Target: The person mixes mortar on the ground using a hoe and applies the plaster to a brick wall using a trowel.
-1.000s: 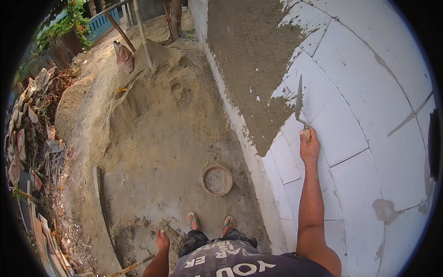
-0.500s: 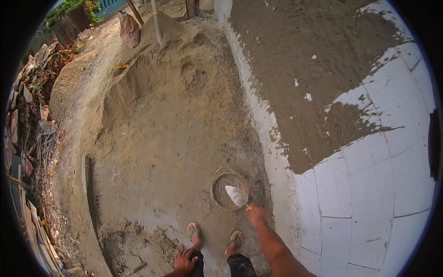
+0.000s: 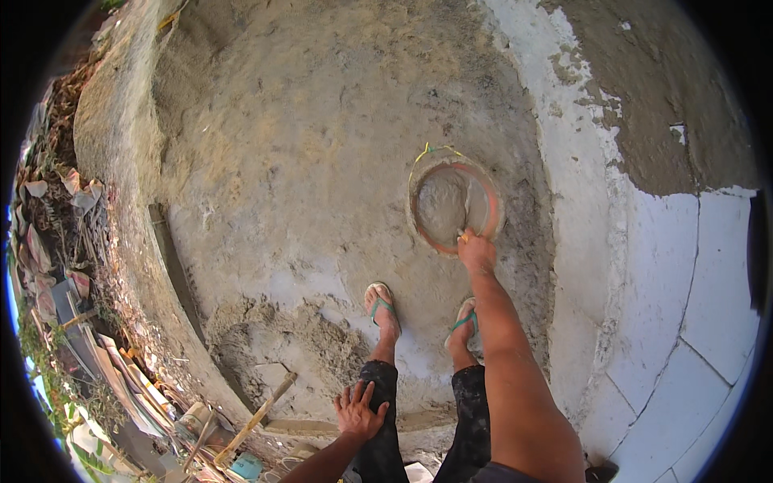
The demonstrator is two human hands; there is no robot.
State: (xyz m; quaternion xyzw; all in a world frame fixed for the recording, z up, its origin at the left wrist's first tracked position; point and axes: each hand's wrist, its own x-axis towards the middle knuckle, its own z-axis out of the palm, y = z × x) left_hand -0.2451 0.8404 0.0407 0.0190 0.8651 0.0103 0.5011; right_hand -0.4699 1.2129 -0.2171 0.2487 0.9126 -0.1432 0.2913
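Note:
My right hand [image 3: 475,251] grips the handle of a trowel [image 3: 465,235], whose blade is down in grey wet mortar inside a round mud-caked bucket [image 3: 428,244] with a thin yellow-green handle. The mortar [image 3: 441,200] fills the bucket's interior below an orange inner wall. My left hand [image 3: 359,412] rests with its fingers spread on my left leg at the knee, holding nothing. My feet in flip-flops stand on the muddy ground just below the bucket.
At right stands a white block wall [image 3: 660,274], partly coated in grey mortar [image 3: 668,97]. A long plank [image 3: 177,282] edges the muddy area at left, beside debris [image 3: 72,201] and scrap boards. A wooden-handled tool [image 3: 270,398] lies in loose mortar at lower left.
My right hand has brought the trowel down from beside the wall into the bucket. My left hand has moved onto my knee. The view has tilted down toward the ground.

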